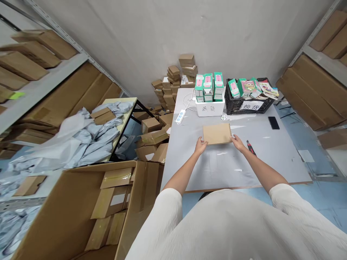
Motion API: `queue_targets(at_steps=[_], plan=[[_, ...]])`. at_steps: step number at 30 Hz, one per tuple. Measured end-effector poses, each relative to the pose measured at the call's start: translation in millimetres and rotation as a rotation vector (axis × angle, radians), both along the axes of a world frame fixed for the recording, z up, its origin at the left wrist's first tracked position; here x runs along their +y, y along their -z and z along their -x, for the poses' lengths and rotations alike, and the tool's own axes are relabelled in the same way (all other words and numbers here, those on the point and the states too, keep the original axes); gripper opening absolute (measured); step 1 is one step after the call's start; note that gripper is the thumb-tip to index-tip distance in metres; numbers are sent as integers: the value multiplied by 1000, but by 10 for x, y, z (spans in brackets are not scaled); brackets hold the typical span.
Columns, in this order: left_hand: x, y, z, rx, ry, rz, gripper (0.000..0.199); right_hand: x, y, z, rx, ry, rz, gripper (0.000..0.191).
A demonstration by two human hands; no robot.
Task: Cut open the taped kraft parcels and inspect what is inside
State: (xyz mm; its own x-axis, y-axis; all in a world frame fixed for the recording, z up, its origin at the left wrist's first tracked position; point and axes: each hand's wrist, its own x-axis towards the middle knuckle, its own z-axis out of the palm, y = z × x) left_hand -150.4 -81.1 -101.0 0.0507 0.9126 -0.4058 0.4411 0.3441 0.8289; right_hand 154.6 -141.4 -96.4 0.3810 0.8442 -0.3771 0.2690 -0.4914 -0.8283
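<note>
We log bright, even, diffuse light, seemingly from overhead; the grey worktable (230, 169) shows only faint glare and soft, weak shadows. Wide-angle distortion bends the metal shelving (43, 90) toward the frame edges. Focus holds throughout, with no visible motion blur.

The left forearm (184, 171) and right forearm (261, 171) are extended toward 12 o'clock. The left hand (201, 146) is angled toward 1 o'clock, the right hand (238, 143) toward 11 o'clock, with the fingers curled inward.

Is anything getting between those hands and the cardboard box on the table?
Nothing visible does: the left hand and right hand already touch the flat cardboard box at its near corners.
</note>
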Motion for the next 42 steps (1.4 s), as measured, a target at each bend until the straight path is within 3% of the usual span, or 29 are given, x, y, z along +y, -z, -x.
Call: queue_targets(at_steps=[4,10,15,26,30,42], plan=[[-92,97,-31,9,17,-2,81,-42,77,46,-23,-67,12,77],[-96,157,-25,125,26,-40,78,-72,97,-25,-218,-58,13,67],[16,200,30,169,19,20,75,-74,113,-128,-155,-84,98,58],[452,161,-246,-2,56,16,94,233,-22,51,115,31,25,83],[455,139,-261,-37,64,49,98,233,-5,5,143,46,26,86],[425,64,-214,-39,9,-93,85,315,-26,-90,28,93,-128,81]])
